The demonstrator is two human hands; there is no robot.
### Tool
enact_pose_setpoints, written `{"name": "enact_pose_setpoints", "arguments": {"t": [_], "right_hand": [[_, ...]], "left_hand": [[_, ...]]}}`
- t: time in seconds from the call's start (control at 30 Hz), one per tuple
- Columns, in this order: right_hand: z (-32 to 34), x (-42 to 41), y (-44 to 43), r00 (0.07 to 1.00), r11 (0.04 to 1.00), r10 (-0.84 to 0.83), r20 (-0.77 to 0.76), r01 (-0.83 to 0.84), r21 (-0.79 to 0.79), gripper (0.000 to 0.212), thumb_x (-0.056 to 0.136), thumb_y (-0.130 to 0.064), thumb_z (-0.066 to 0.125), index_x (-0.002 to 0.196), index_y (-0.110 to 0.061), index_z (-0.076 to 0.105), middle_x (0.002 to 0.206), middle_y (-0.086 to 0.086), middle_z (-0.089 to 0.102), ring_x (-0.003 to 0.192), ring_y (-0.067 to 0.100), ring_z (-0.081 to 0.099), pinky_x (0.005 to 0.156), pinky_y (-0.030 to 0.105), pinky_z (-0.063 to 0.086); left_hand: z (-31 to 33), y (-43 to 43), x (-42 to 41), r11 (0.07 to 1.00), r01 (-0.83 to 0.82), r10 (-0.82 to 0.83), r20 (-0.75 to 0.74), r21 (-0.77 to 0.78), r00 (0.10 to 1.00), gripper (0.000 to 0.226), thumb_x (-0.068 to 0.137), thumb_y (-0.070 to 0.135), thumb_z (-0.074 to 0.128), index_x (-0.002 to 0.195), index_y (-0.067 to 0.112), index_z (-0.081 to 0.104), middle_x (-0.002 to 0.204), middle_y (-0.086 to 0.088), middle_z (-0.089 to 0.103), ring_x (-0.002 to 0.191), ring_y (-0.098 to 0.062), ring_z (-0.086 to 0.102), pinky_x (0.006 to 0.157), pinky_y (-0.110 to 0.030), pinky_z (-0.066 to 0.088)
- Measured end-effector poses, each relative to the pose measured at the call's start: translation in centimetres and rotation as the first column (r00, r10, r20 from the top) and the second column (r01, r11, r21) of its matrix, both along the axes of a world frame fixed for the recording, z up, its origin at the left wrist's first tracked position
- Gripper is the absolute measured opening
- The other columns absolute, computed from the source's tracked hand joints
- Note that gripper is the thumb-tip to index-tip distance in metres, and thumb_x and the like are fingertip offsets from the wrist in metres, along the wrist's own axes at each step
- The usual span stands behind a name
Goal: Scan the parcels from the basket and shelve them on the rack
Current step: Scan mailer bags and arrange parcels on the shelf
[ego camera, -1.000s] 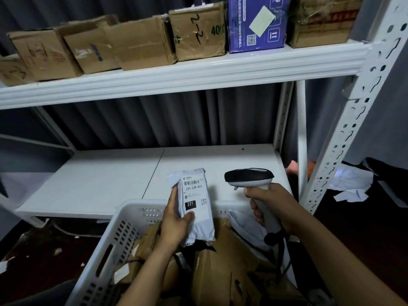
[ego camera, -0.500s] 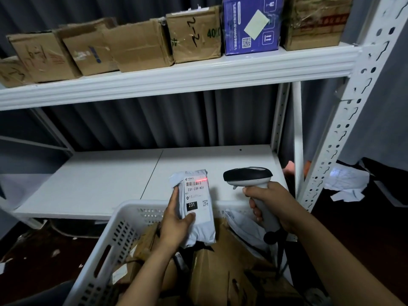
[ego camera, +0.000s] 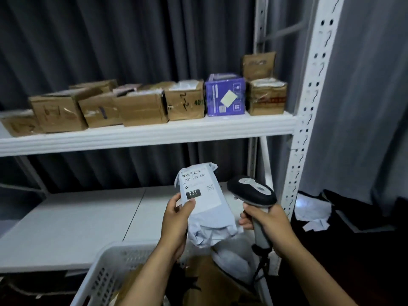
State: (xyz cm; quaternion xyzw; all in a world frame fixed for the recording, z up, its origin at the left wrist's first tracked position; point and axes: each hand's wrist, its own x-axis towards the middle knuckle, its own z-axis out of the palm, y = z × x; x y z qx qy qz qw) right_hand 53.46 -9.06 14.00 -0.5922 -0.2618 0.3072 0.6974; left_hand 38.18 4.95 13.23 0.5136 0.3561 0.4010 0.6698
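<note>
Several boxes (ego camera: pixel 141 111) line the upper shelf (ego camera: pixel 154 133), while the left hand (ego camera: pixel 176 219) grips a mailer (ego camera: pixel 207 217), the right hand (ego camera: pixel 269 228) clasps the scanner (ego camera: pixel 251 192), and more parcels (ego camera: pixel 212 281) wait in the near basket (ego camera: pixel 103 277).

Our L hand (ego camera: pixel 176 219) is up above the basket (ego camera: pixel 106 268) and pinches the parcel (ego camera: pixel 203 202) at its left edge, thumb on the label, fingers behind. Our R hand (ego camera: pixel 269 228), above the basket's right side, is curled round the scanner (ego camera: pixel 254 193) handle, wrist upright. Both forearms are bare. The L one crosses over the basket.
</note>
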Motion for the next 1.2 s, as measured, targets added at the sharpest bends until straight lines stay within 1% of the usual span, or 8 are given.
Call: {"name": "enact_pose_setpoints", "arguments": {"t": [0.1, 0.27, 0.43, 0.53, 0.8, 0.9, 1.0, 1.2], "right_hand": [[3.6, -0.4, -1.1, 0.997, 0.994, -0.046, 0.067, 0.039, 0.106, 0.009, 0.088, 0.002, 0.064, 0.082, -0.003, 0.069, 0.068, 0.007, 0.072, 0.060, 0.012, 0.066, 0.055, 0.020, 0.055], [9.4, -0.9, -1.9, 0.968, 0.962, -0.156, 0.197, 0.104, 0.251, 0.025, 0.084, 0.000, 0.069, 0.096, -0.022, 0.071, 0.086, -0.014, 0.076, 0.080, -0.001, 0.069, 0.068, 0.011, 0.051], [14.8, -0.1, -2.0, 0.945, 0.926, -0.265, 0.192, 0.194, 0.323, 0.014, 0.084, -0.006, 0.071, 0.089, -0.019, 0.072, 0.083, -0.007, 0.076, 0.081, 0.012, 0.071, 0.074, 0.025, 0.055], [18.1, 0.8, -1.9, 0.936, 0.915, -0.277, 0.218, 0.188, 0.357, 0.012, 0.084, -0.006, 0.071, 0.087, -0.018, 0.071, 0.081, -0.005, 0.076, 0.079, 0.012, 0.070, 0.072, 0.026, 0.055], [24.1, 6.2, -1.3, 0.905, 0.884, -0.370, 0.208, 0.275, 0.378, 0.015, 0.078, -0.019, 0.077, 0.090, -0.013, 0.070, 0.088, 0.006, 0.075, 0.084, 0.025, 0.071, 0.085, 0.046, 0.055], [25.1, 8.4, -1.8, 0.896, 0.883, -0.391, 0.208, 0.302, 0.359, 0.009, 0.084, -0.012, 0.071, 0.088, -0.003, 0.069, 0.080, 0.015, 0.071, 0.073, 0.030, 0.066, 0.075, 0.045, 0.055], [25.7, 10.3, -2.3, 0.886, 0.884, -0.404, 0.230, 0.313, 0.346, 0.004, 0.087, -0.007, 0.067, 0.083, -0.005, 0.067, 0.069, 0.012, 0.067, 0.064, 0.027, 0.063, 0.065, 0.037, 0.053], [25.7, 13.6, -2.3, 0.856, 0.892, -0.425, 0.295, 0.341, 0.297, 0.012, 0.086, -0.013, 0.069, 0.093, -0.003, 0.068, 0.076, 0.012, 0.070, 0.072, 0.028, 0.068, 0.071, 0.041, 0.058]], "left_hand": [[4.1, -0.7, 1.4, 0.998, 0.051, -0.047, 0.107, -0.031, 0.993, 0.026, 0.093, 0.011, 0.059, 0.118, 0.008, 0.053, 0.106, -0.009, 0.070, 0.087, -0.020, 0.067, 0.072, -0.032, 0.052], [10.5, -2.1, 3.2, 0.984, 0.177, -0.177, 0.117, 0.015, 0.977, 0.011, 0.094, 0.017, 0.059, 0.098, 0.010, 0.052, 0.092, -0.009, 0.067, 0.076, -0.018, 0.065, 0.068, -0.030, 0.052], [16.5, -3.1, 4.0, 0.936, 0.346, -0.352, 0.142, 0.064, 0.925, 0.033, 0.093, 0.017, 0.056, 0.121, 0.000, 0.055, 0.112, -0.021, 0.068, 0.102, -0.037, 0.065, 0.091, -0.048, 0.051], [19.2, -3.3, 4.4, 0.876, 0.457, -0.473, 0.090, 0.154, 0.877, 0.016, 0.094, 0.020, 0.054, 0.108, 0.015, 0.058, 0.103, -0.012, 0.069, 0.087, -0.027, 0.066, 0.077, -0.037, 0.053], [25.6, -2.3, 9.8, 0.900, 0.370, -0.407, 0.135, 0.231, 0.904, 0.012, 0.094, 0.023, 0.059, 0.105, 0.020, 0.060, 0.077, 0.004, 0.072, 0.068, -0.013, 0.068, 0.064, -0.031, 0.057], [26.7, -1.2, 12.9, 0.912, 0.372, -0.396, 0.130, 0.175, 0.909, 0.019, 0.094, 0.024, 0.060, 0.112, 0.016, 0.061, 0.093, -0.004, 0.073, 0.080, -0.020, 0.069, 0.072, -0.038, 0.057], [27.3, -0.3, 16.0, 0.915, 0.388, -0.398, 0.092, 0.114, 0.913, 0.027, 0.094, 0.026, 0.061, 0.117, 0.013, 0.062, 0.100, -0.007, 0.073, 0.080, -0.021, 0.070, 0.066, -0.036, 0.060], [28.3, 0.8, 20.4, 0.915, 0.392, -0.399, 0.072, 0.090, 0.914, 0.035, 0.094, 0.027, 0.061, 0.123, 0.008, 0.060, 0.099, -0.008, 0.072, 0.070, -0.018, 0.071, 0.050, -0.029, 0.056]]}}
